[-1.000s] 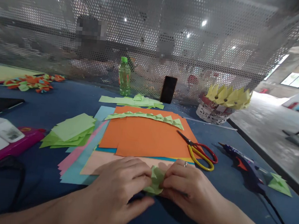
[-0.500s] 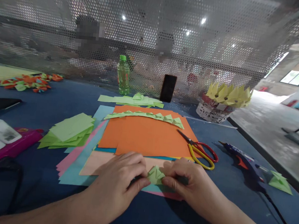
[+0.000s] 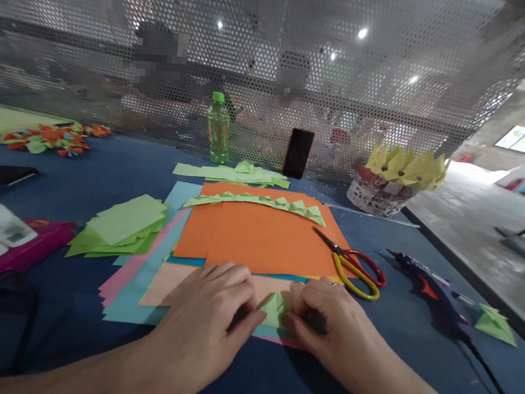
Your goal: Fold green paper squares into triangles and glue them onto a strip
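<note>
My left hand (image 3: 208,315) and my right hand (image 3: 328,319) meet over a small folded green paper piece (image 3: 274,309). Both pinch it with curled fingers and press it down at the near edge of a stack of coloured sheets. The top sheet is orange (image 3: 259,236). A row of folded green triangles (image 3: 262,203) lies along its far edge. My right hand wears a ring.
Red and yellow scissors (image 3: 352,266) and a blue glue gun (image 3: 429,288) lie to the right. A pile of green paper squares (image 3: 122,227) lies left, more green sheets (image 3: 228,173), a green bottle (image 3: 217,129), a black phone (image 3: 297,153) and a basket with yellow points (image 3: 392,181) stand behind.
The green piece went from crumpled between my fingers to a flat pointed fold pressed on the table. My hands shifted slightly forward.
</note>
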`<state>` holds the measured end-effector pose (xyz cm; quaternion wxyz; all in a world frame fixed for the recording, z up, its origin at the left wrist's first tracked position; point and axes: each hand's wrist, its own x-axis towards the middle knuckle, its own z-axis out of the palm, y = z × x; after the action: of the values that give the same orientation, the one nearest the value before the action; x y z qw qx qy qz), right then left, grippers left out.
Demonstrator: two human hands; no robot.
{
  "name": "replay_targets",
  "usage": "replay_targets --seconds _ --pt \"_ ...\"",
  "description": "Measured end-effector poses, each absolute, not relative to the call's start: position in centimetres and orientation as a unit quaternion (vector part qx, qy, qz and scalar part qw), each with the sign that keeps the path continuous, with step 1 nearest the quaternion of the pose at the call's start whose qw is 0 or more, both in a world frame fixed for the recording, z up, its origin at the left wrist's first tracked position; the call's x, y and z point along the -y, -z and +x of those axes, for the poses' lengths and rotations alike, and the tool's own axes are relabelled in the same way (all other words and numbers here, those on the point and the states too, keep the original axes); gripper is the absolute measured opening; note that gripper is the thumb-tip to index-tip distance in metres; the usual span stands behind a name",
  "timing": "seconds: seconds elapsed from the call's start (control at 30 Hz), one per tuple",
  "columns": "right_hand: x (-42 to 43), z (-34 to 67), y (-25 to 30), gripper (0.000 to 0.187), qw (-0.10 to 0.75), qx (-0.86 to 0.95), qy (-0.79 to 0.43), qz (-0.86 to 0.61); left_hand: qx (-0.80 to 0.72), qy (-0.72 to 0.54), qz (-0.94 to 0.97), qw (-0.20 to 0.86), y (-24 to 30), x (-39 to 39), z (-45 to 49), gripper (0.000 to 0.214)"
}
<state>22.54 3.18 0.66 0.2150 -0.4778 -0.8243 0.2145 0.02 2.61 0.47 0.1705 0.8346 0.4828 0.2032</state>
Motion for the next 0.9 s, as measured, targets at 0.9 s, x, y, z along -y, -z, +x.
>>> replay_targets --seconds 0.9 --pt "-2.86 22.62 -0.24 0.021 0.197 0.828 -0.170 -0.497 -0.518 -0.177 0.822 0.159 -0.77 -2.71 0.00 0.020"
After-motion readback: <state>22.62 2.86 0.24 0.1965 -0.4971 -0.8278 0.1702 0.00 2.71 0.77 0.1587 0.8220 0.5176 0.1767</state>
